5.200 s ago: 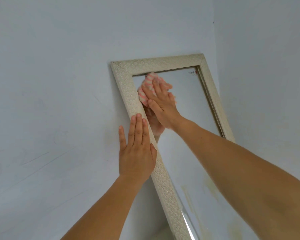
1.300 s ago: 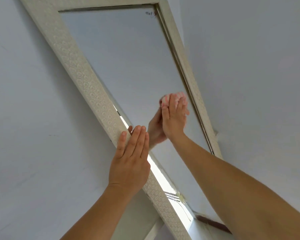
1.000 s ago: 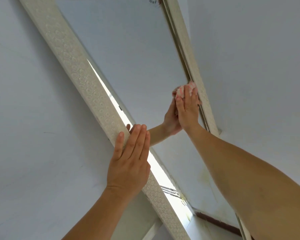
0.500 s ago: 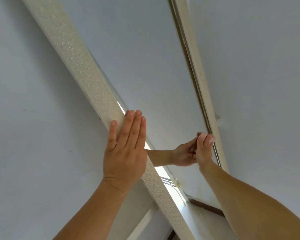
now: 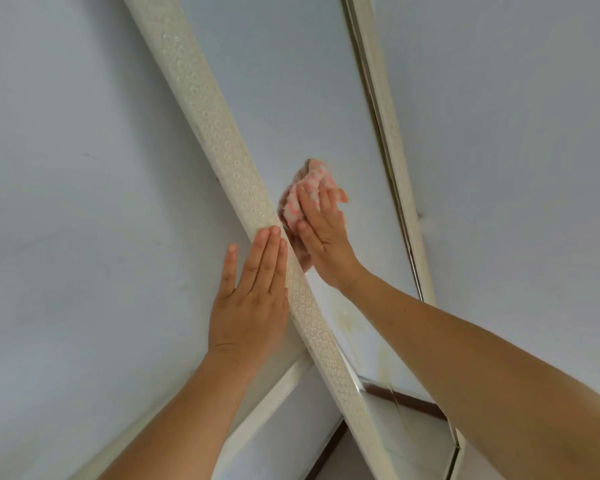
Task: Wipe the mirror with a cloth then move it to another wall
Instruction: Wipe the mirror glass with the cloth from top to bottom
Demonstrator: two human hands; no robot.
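Observation:
A tall mirror (image 5: 291,98) in a cream embossed frame (image 5: 219,140) leans in the corner of pale blue walls. My right hand (image 5: 321,230) presses a pink and white cloth (image 5: 303,192) flat on the glass, close to the frame's left rail. My left hand (image 5: 253,296) lies flat with straight fingers, partly on the wall and partly on that left rail, just below the cloth. The glass reflects my right hand beside the rail. Yellowish streaks (image 5: 352,327) show on the glass below my right wrist.
The right-hand wall (image 5: 516,150) meets the mirror's right rail (image 5: 392,140). A white skirting strip (image 5: 257,410) runs along the left wall's foot, and a dark strip (image 5: 326,448) lies by the floor. The mirror's lower end reaches the bottom of the view.
My right hand has slid the cloth from the mirror's right rail across the glass to the left rail and slightly upward. My left hand keeps its place on the frame.

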